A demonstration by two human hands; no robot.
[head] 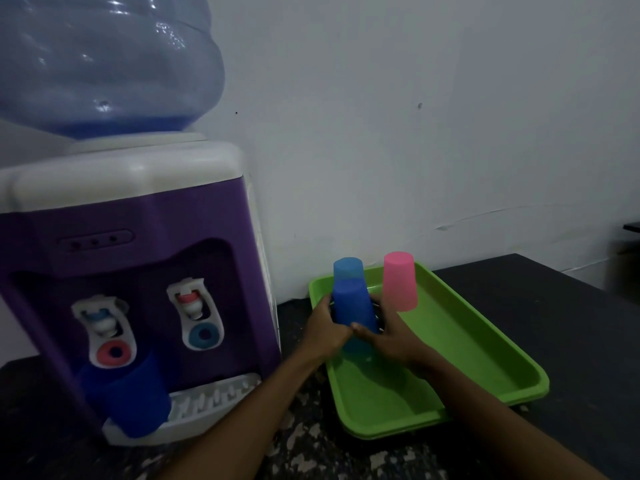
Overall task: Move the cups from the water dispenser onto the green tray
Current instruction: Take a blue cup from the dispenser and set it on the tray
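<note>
A purple and white water dispenser (138,271) stands at the left with one dark blue cup (135,400) on its drip tray under the left tap. On the green tray (485,358) a pink cup (400,280) and a light blue cup (348,270) stand upside down at the far end. My left hand (325,329) and my right hand (388,336) both grip a dark blue upside-down cup (353,306) over the tray's left part, just in front of the light blue cup. Whether its rim touches the tray is hidden by my fingers.
The dispenser and tray rest on a dark speckled counter (311,445) against a white wall (415,133). A big blue water bottle (104,64) tops the dispenser. The counter's right edge (588,282) lies beyond the tray.
</note>
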